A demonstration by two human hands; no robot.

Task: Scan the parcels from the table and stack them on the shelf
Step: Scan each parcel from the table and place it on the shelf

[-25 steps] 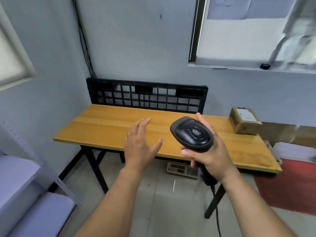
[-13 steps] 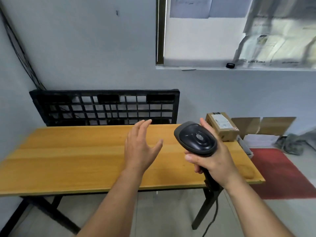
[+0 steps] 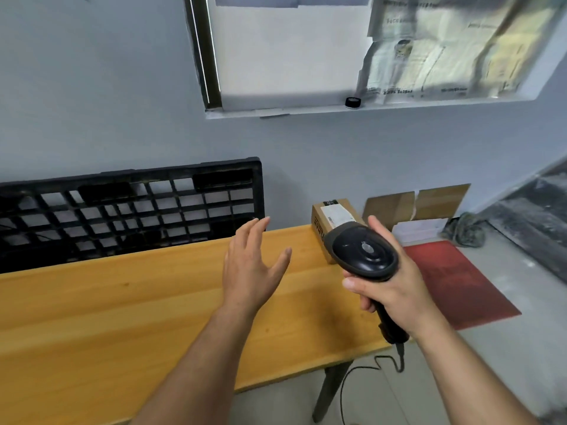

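A small brown cardboard parcel with a white label sits at the far right end of the wooden table. My right hand grips a black handheld barcode scanner, whose head partly hides the parcel's front. Its cable hangs below the table edge. My left hand hovers above the table with straight, spread fingers and holds nothing, a short way left of the parcel. The shelf is out of view.
A black plastic pallet leans against the grey wall behind the table. On the floor to the right lie a red mat, flat cardboard pieces and a grey rag. A window recess is above.
My view has swung right and closer to the table; the shelf at the left has left the frame. The parcel now lies just behind the scanner. Both hands keep the same pose.
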